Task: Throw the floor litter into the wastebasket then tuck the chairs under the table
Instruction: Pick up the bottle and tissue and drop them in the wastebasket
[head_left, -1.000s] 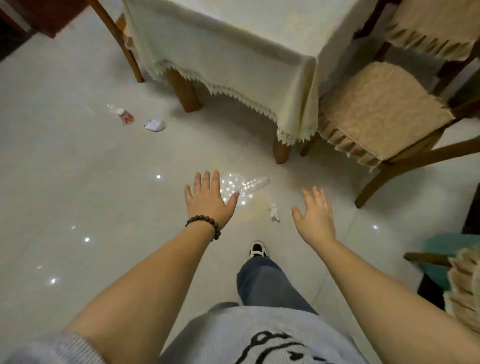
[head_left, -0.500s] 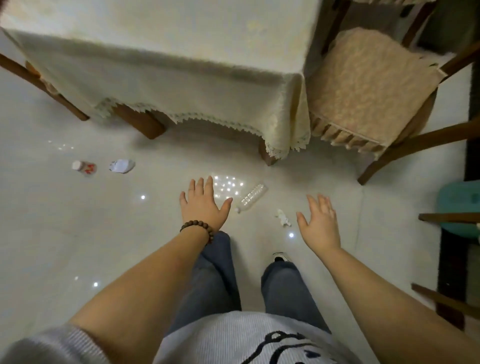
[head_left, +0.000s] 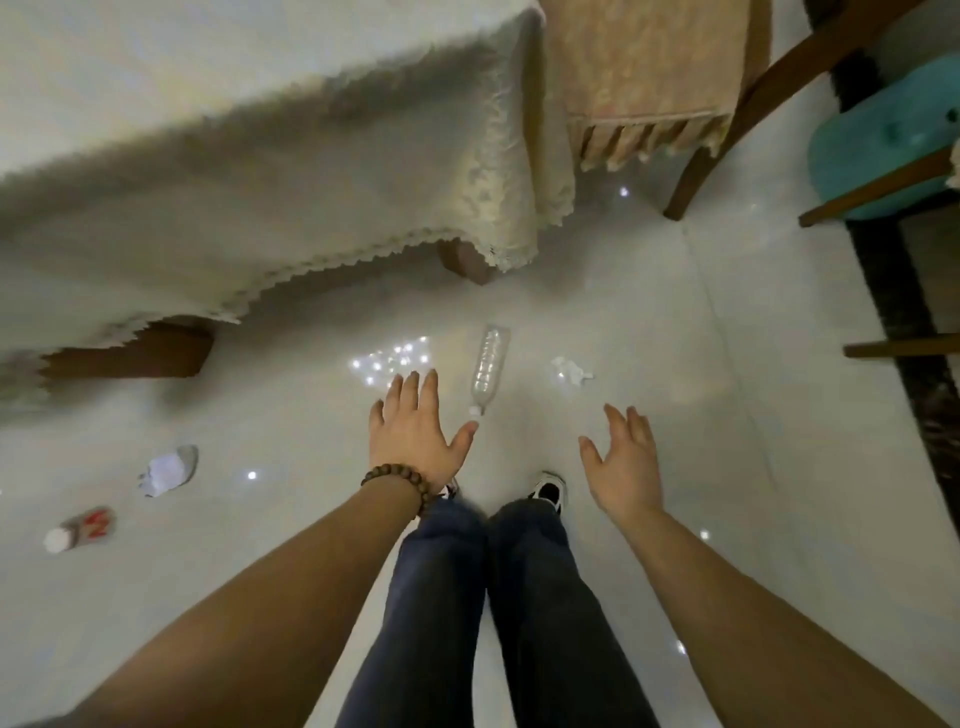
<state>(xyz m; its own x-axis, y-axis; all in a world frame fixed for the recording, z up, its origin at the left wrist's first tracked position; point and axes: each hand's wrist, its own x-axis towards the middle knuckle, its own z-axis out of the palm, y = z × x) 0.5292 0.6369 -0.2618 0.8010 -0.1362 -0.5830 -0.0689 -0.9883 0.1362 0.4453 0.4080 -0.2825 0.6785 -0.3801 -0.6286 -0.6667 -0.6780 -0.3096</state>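
Litter lies scattered on the floor (head_left: 649, 291): a bottle (head_left: 488, 366) just ahead of my feet, a paper scrap (head_left: 570, 370) to its right, a paper wad (head_left: 167, 470) and a capped bottle (head_left: 79, 531) off to the left. My left hand (head_left: 413, 436) hangs spread wide, thumb near the bottle cap; my right hand (head_left: 623, 460) is likewise spread, holding nothing. I would lower and grip the bottle mid-body, since it may roll on glossy tile. Table (head_left: 234, 130) and chair (head_left: 644, 67) stand ahead; no wastebasket shows.
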